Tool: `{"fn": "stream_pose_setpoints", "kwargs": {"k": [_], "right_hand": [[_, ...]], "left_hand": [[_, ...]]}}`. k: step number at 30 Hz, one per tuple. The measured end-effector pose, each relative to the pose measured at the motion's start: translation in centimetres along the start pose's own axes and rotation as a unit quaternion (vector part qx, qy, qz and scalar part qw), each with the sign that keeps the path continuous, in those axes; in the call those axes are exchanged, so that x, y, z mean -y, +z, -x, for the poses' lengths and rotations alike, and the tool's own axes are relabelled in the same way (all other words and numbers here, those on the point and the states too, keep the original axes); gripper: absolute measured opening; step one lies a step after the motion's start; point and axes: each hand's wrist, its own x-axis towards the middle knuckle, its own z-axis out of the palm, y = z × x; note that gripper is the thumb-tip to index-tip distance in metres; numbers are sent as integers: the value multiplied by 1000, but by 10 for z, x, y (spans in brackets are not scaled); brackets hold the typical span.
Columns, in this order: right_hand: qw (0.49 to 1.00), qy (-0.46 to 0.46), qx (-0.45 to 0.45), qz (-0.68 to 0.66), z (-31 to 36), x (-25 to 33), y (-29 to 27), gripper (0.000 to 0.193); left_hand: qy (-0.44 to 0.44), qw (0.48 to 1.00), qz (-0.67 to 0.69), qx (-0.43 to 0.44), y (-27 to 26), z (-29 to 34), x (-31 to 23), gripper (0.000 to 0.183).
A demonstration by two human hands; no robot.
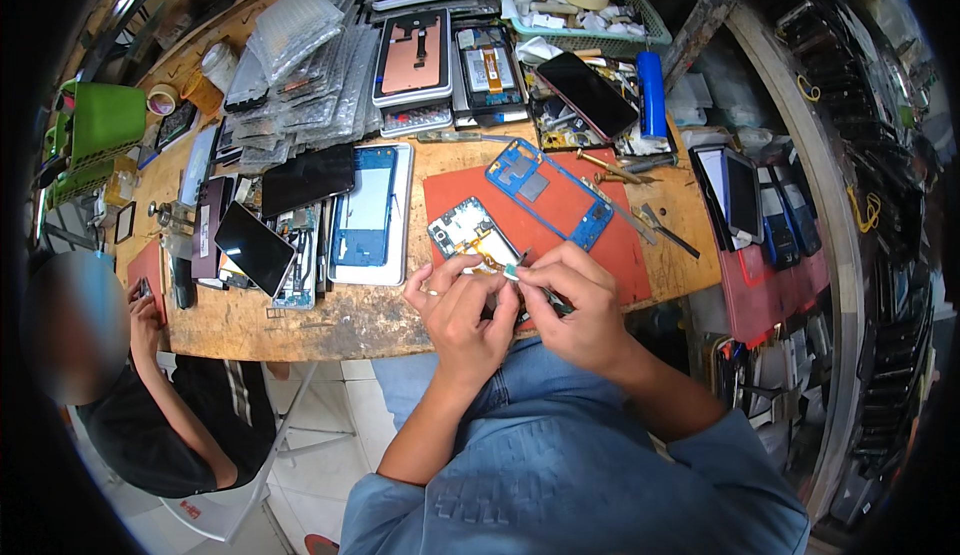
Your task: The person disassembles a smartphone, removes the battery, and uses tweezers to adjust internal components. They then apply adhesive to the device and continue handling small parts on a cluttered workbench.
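Note:
Close together above the front edge of a red mat [437, 187], my two hands meet. My right hand [585, 310] pinches a small green and white part [511, 271] between thumb and fingertips. My left hand [463, 317] is closed beside it, its thumb and forefinger pressed near the same spot; what it grips is hidden by the fingers. Just beyond my left fingers lies an opened phone [460, 223] with its inside and an orange flex cable showing. A blue phone mid-frame [562, 205] rests on the mat farther right.
Screwdrivers [610, 167] and tweezers [668, 233] lie right of the blue frame. Phones and screens [257, 248] crowd the left, with stacked clear plastic trays [300, 35] behind. A green basket [655, 25] stands at the back. At far left, another person's hand [146, 320] works.

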Motion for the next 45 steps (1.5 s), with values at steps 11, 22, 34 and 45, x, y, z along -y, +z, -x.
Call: {"fn": "stream_pose_setpoints", "kwargs": {"k": [11, 22, 34, 45], "right_hand": [[990, 34, -114, 69, -47, -14, -40, 19], [904, -399, -59, -141, -243, 186, 21, 25], [826, -535, -83, 154, -346, 268, 240, 21], [880, -451, -36, 140, -288, 237, 269, 19]], "left_hand": [[-29, 999, 27, -22, -4, 2, 1, 9], [-22, 997, 61, -46, 7, 7, 9, 14], [-11, 998, 59, -36, 5, 2, 5, 13], [-2, 1000, 6, 1, 9, 21, 24, 26]]}}
